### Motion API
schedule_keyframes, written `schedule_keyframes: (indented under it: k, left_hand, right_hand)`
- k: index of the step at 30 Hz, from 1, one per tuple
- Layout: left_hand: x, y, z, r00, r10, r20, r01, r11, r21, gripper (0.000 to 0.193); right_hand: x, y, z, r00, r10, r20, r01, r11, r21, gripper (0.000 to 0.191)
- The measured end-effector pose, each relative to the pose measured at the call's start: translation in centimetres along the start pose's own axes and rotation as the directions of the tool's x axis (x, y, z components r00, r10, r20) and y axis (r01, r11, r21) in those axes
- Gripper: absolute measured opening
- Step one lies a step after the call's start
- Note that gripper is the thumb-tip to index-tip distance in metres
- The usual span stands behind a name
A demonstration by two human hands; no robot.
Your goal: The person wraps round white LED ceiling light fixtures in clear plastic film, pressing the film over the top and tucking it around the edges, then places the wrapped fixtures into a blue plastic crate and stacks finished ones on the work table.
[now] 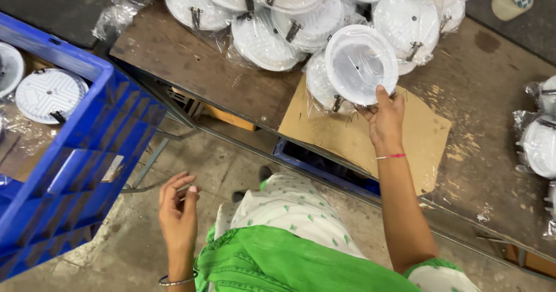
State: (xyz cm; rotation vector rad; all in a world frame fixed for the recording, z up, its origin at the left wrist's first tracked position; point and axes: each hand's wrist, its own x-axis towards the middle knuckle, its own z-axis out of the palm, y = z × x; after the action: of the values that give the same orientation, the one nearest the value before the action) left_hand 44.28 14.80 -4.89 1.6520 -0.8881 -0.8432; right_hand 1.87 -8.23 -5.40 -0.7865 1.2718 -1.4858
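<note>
Head view. The right hand (pixel 385 118), centre right of the frame, pinches the lower rim of a round white downlight fitting (pixel 360 64) sealed in a clear plastic bag; its flat ribbed back faces the camera. The fitting stands above the fingers, tilted, over a sheet of brown cardboard (pixel 347 133) on the worn workbench (pixel 480 89). More bagged fittings (pixel 272 20) crowd the upper edge. The left hand (pixel 178 208), lower left, hangs over the floor beside a blue crate (pixel 87 147), fingertips pressed around a small, thin object.

Workshop, worn workbench (pixel 475 78), bagged light fittings (pixel 263 40)
</note>
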Motion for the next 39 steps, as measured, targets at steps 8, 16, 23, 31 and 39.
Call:
schedule_keyframes:
  k: [8,16,23,31,39]
  left_hand:
    - [3.3,0.8,0.9,1.000,-0.018,0.022,0.019,1.000,-0.024,0.021]
    - [8.6,4.2,2.8,0.989,0.056,0.134,-0.067,0.995,0.075,0.020]
    - [11.9,7.8,-0.1,0.960,0.184,0.210,-0.204,0.976,0.082,0.019]
    - [22.1,5.2,-18.3,0.946,0.319,-0.059,-0.293,0.917,0.271,0.020]
    - [36.7,-10.6,-37.4,0.887,0.226,-0.403,0.023,0.850,0.527,0.015]
  right_hand:
    - [0.1,-1.0,-0.3,0.986,0.151,-0.073,-0.164,0.957,-0.239,0.044]
    - [-1.0,-6.1,-0.2,0.926,-0.363,-0.106,0.195,0.700,-0.687,0.030]
    - [-2.7,-6.5,8.6,0.897,-0.346,0.275,0.441,0.729,-0.523,0.014]
    - [-6.0,-1.1,24.7,0.776,-0.095,0.624,0.472,0.744,-0.474,0.008]
    - [-10.2,2.0,36.3,0.646,0.082,0.759,0.607,0.548,-0.576,0.017]
